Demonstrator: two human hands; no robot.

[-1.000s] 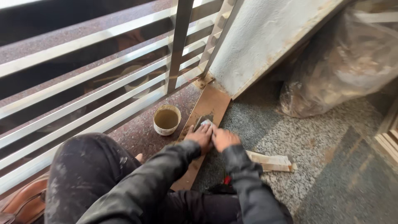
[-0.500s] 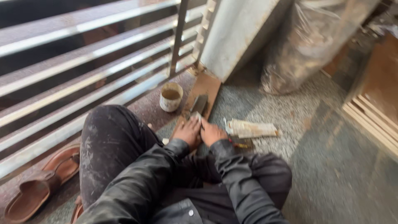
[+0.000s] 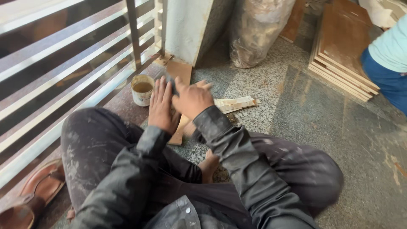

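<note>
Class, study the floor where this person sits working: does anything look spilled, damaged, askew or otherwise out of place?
Nothing is spilled or broken. Both hands, left and right, press on a wooden board lying on the floor, beside an upright cup of brownish liquid. The trousers are dust-speckled, and loose sandals lie by the railing.

The speckled stone floor [image 3: 296, 114] bears a small cup [image 3: 142, 89], a wooden board [image 3: 178, 72], pale strips [image 3: 235, 103], stacked boards [image 3: 343, 55], perhaps a sandal [image 3: 36, 191].
</note>
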